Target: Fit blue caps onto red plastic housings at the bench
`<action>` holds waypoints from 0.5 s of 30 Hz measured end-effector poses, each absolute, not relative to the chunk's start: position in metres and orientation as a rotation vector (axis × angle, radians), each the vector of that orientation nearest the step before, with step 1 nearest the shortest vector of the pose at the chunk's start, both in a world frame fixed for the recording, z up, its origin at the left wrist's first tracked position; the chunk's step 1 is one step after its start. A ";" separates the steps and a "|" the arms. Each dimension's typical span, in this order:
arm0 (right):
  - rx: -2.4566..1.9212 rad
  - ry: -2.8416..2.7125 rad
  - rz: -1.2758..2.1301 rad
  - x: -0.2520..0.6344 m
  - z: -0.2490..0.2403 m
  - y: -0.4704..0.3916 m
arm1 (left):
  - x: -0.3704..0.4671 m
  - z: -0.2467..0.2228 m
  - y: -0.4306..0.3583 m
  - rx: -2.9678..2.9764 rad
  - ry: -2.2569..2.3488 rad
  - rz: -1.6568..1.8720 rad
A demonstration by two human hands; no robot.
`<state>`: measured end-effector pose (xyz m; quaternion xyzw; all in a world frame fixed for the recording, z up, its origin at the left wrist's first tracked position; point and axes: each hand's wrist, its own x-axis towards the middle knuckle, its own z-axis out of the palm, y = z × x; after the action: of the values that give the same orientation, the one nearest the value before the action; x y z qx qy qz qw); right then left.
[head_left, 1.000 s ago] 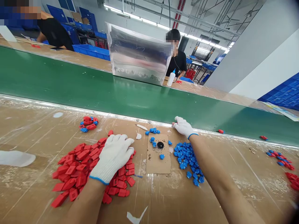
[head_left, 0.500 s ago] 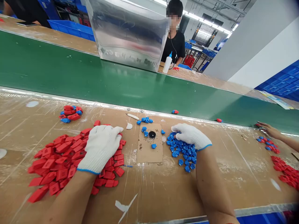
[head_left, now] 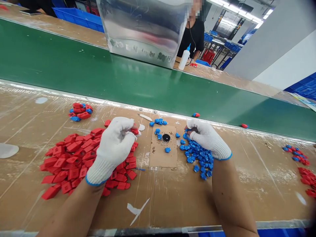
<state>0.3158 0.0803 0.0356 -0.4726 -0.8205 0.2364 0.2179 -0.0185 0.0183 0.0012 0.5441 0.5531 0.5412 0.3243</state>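
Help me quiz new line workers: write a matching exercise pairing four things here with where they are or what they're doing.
1. Left gloved hand
2. Right gloved hand
3. Round black container
4. Squeeze bottle

A. On the cardboard piece
B. Across the green belt, beside the metal panel
C. Pinching a red piece
D. At the heap of blue pieces

Pairs: 1-C, 2-D, 3-A, 4-B

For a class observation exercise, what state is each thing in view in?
White-gloved left hand, fingers closed on red plastic piece
White-gloved right hand, fingers bent, grip unclear
Angular red plastic pieces, loosely heaped
Small blue plastic pieces, heaped, some scattered
Rectangular brown cardboard sheet, flat, spotted
Round black object, resting on cardboard
White plastic bottle with blue nozzle, upright
Long blue plastic bin, open-topped
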 end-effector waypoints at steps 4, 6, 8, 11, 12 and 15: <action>-1.204 -2.290 0.661 0.297 0.033 0.078 | -0.006 0.009 0.017 0.893 1.105 1.433; -1.184 -2.312 0.668 0.293 0.032 0.078 | -0.003 0.012 0.019 0.826 1.048 1.423; -1.132 -2.308 0.711 0.291 0.035 0.076 | -0.003 0.012 0.021 0.806 1.048 1.419; -1.024 -2.312 0.751 0.286 0.042 0.072 | -0.005 0.008 0.022 0.804 1.109 1.402; -1.007 -2.318 0.741 0.282 0.044 0.070 | -0.005 0.006 0.022 0.806 1.129 1.396; -0.996 -2.335 0.660 0.269 0.042 0.066 | -0.004 0.001 0.023 0.804 1.154 1.405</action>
<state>0.2693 0.0655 0.0420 -0.3670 -0.8605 0.2432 0.2564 -0.0041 0.0228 0.0006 0.3391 0.4864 0.5923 0.5454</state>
